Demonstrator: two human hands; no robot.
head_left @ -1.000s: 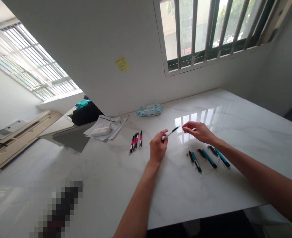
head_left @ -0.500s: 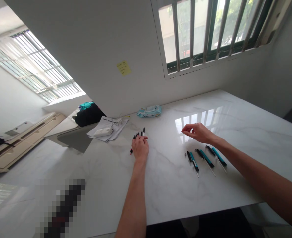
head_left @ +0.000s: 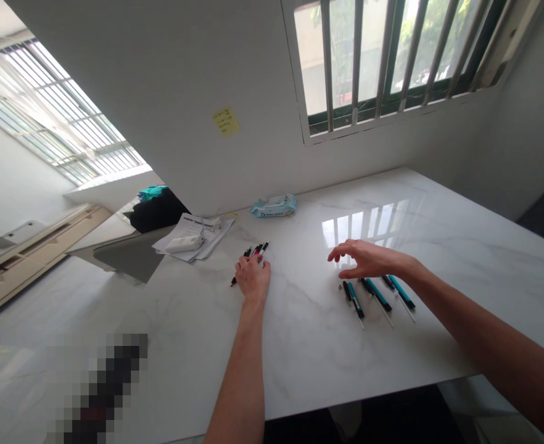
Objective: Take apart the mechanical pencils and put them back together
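Observation:
My left hand (head_left: pixel 252 279) lies on the white marble table (head_left: pixel 300 345) with its fingers curled over a bunch of red and black pens (head_left: pixel 259 249). The pen tips stick out past my fingers, and one tail shows at the left of the hand. My right hand (head_left: pixel 365 259) hovers palm down with its fingers spread and nothing in it. It sits just over the far ends of several teal and black pens (head_left: pixel 374 293) that lie in a row, with thin refills beside them.
A teal wet-wipe pack (head_left: pixel 272 206) lies near the wall. Papers with a white object on top (head_left: pixel 189 238) sit at the left of the table. A yellow sticky note (head_left: pixel 226 121) is on the wall. A barred window (head_left: pixel 392 55) is above.
My left hand carried a pen from the middle over to the red and black bunch and closed on it, and the bunch has turned. My right hand opened and dropped toward the teal pens.

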